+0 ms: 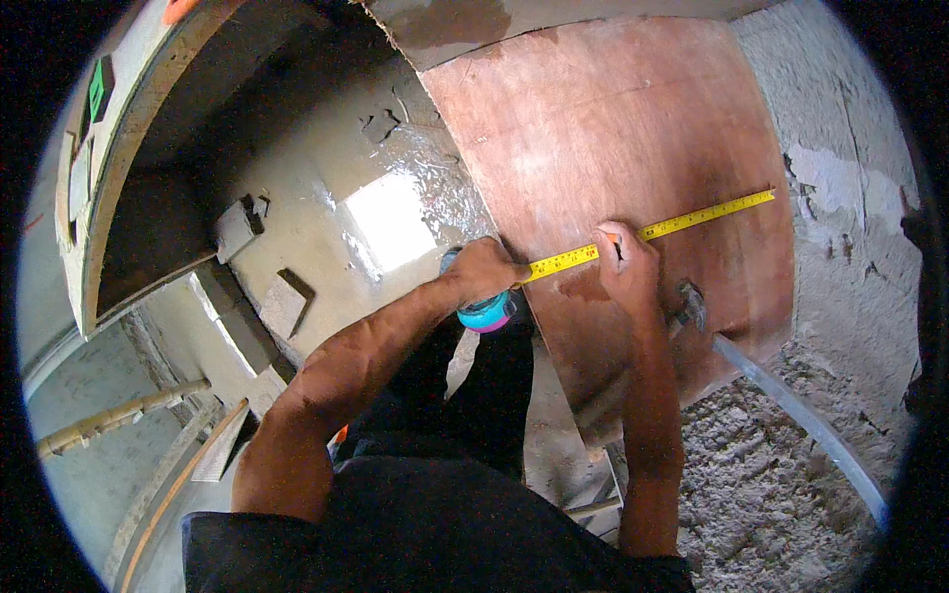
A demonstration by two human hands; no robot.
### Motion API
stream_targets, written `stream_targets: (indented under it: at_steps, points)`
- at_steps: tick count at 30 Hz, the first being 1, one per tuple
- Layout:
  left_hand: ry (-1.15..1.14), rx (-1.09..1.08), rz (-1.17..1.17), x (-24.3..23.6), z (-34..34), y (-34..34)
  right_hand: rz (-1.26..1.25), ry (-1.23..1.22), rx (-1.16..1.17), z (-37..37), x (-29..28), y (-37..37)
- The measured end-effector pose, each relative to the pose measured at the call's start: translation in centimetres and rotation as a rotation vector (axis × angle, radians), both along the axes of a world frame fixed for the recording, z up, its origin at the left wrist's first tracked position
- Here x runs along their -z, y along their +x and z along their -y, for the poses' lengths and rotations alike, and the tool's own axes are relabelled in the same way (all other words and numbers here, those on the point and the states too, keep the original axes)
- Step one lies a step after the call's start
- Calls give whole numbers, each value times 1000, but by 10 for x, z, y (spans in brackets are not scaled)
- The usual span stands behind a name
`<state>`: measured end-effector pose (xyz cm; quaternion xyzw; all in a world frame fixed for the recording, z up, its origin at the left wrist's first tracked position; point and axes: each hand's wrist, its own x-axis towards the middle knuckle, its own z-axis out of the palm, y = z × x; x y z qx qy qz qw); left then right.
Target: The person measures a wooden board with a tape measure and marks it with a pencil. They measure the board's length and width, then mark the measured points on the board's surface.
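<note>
A yellow tape measure point(707, 214) stretches over a reddish plywood sheet point(593, 119), its far end close to the sheet's right edge. My left hand point(484, 269) is closed at the near end of the tape, by the sheet's left edge. A rounded teal and pink thing point(484, 314) shows just below that hand; I cannot tell whether it is the tape's case. My right hand point(630, 262) rests over the middle of the tape, fingers pinched round a small orange-tipped thing point(614, 238), mostly hidden.
Right of my right forearm lie a small metal piece point(692, 306) and a long pale pipe or hose point(801, 425). Rough wall or rubble point(801, 474) borders the sheet. Wet floor point(326, 237) with broken blocks point(287, 301) is at left, beside a curved-edged panel point(129, 148) and a bamboo pole point(119, 417).
</note>
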<state>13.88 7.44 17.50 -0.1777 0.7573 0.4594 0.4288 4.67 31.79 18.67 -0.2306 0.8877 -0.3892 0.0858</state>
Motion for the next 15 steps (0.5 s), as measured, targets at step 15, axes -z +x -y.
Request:
stream_targets:
  at_steps: [15]
  points:
    - [-7, 235, -150, -24, 7, -5, -78, 3, 9, -1, 8, 0]
